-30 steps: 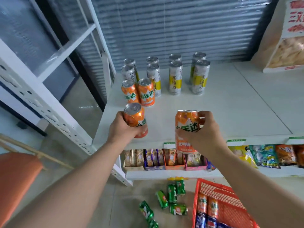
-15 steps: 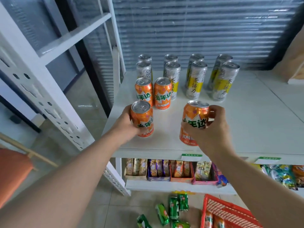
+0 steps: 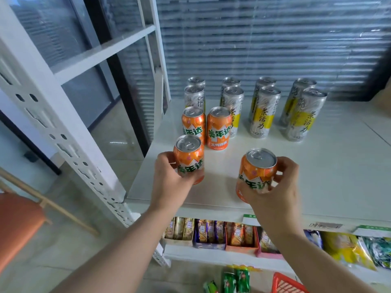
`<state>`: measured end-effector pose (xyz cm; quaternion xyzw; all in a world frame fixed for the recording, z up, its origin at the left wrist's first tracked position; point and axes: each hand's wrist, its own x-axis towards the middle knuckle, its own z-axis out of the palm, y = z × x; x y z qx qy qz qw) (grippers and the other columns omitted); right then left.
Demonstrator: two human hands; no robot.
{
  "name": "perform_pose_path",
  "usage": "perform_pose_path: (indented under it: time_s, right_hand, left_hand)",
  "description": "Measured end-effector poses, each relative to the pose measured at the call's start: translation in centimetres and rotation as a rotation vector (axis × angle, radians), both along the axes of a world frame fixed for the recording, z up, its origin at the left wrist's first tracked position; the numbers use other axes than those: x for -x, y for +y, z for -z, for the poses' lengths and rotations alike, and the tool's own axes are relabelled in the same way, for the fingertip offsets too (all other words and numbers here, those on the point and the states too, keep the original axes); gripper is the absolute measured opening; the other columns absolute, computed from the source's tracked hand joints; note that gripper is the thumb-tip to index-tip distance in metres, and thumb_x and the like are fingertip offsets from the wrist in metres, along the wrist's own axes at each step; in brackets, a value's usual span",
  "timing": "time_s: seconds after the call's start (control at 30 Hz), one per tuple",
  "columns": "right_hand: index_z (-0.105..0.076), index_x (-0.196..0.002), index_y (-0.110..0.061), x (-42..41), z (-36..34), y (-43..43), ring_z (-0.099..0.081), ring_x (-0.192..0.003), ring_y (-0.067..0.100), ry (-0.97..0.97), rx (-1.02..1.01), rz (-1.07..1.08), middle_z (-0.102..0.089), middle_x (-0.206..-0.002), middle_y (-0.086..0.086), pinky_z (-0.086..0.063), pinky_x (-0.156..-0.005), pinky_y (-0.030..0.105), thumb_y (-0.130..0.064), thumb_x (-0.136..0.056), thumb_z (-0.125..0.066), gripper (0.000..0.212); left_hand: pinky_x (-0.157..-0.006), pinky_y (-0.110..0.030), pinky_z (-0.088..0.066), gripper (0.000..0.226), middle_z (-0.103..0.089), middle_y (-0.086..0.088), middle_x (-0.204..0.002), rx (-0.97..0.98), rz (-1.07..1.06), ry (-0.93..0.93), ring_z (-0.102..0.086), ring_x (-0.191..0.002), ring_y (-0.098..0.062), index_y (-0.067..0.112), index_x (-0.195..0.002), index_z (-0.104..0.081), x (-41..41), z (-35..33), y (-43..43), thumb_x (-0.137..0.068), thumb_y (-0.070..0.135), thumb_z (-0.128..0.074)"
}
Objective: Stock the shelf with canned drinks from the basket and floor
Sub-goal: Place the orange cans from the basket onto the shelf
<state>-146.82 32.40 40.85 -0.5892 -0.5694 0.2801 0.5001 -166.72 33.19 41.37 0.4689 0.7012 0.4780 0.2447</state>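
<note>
Both grips near standing orange pair point(image 3: 218, 129) | our left grip point(image 3: 169, 183) curls round left orange can point(image 3: 189, 160) | right grip point(image 3: 277, 193) curls round right orange can point(image 3: 257, 174)

Directly below the left hand point(image 3: 169, 182) and right hand point(image 3: 275, 193) sits a row of small snack boxes point(image 3: 211, 233), packed side by side. Yellow and green snack bags point(image 3: 347, 250) lie lower and to the right of the right hand, under a green-edged price label point(image 3: 372, 230). Well left of the left hand stands a white perforated upright point(image 3: 63, 132). An orange seat point(image 3: 17, 225) is lower left, touching a wooden rod point(image 3: 63, 210). A grey slatted shutter point(image 3: 264, 39) rises beyond both hands.
</note>
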Motion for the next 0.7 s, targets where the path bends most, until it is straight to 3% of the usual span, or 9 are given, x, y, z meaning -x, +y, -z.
perform_pose_path:
  time_s: [0.1, 0.27, 0.47, 0.7]
  right_hand:
    - [-0.035, -0.117, -0.035, -0.1, 0.4, -0.1, -0.057, -0.101, 0.017, -0.001, -0.007, -0.004, -0.051, -0.109, -0.011, -0.048, -0.078, 0.029, -0.025, -0.065, -0.088, 0.075]
    - [-0.035, -0.117, -0.038, -0.1, 0.5, -0.1, -0.059, -0.103, 0.020, 0.020, -0.002, -0.024, -0.053, -0.112, -0.011, -0.054, -0.084, 0.039, -0.026, -0.064, -0.088, 0.076]
    - [-0.033, -0.116, -0.043, 0.0, 1.0, 0.0, -0.061, -0.104, 0.021, 0.027, -0.018, -0.023, -0.054, -0.116, -0.009, -0.054, -0.086, 0.044, -0.026, -0.064, -0.088, 0.077]
    - [-0.034, -0.109, -0.053, 0.0, 1.4, 0.2, -0.066, -0.100, 0.019, 0.080, 0.004, -0.024, -0.058, -0.115, -0.010, -0.056, -0.083, 0.046, -0.026, -0.062, -0.089, 0.077]
  left_hand:
    - [-0.065, -0.011, -0.036, 0.057, -0.063, 0.003, -0.107, -0.014, -0.074, 0.041, -0.057, -0.093, -0.010, 0.020, -0.109, -0.051, -0.7, -0.2, 0.8, -0.065, 0.030, -0.085]
    - [-0.074, -0.023, -0.036, 0.052, -0.065, 0.001, -0.111, 0.016, -0.125, 0.079, -0.052, -0.088, -0.010, 0.016, -0.112, -0.054, -1.3, -0.7, 2.5, -0.070, 0.028, -0.082]
    - [-0.078, -0.025, -0.038, 0.051, -0.063, -0.003, -0.117, 0.064, -0.143, 0.102, -0.059, -0.107, -0.023, 0.014, -0.118, -0.053, -1.0, -1.0, 4.4, -0.075, 0.023, -0.078]
    - [-0.081, -0.028, -0.040, 0.053, -0.064, -0.005, -0.120, 0.091, -0.122, 0.150, -0.059, -0.110, -0.026, 0.013, -0.119, -0.052, -0.6, -1.2, 4.9, -0.074, 0.023, -0.079]
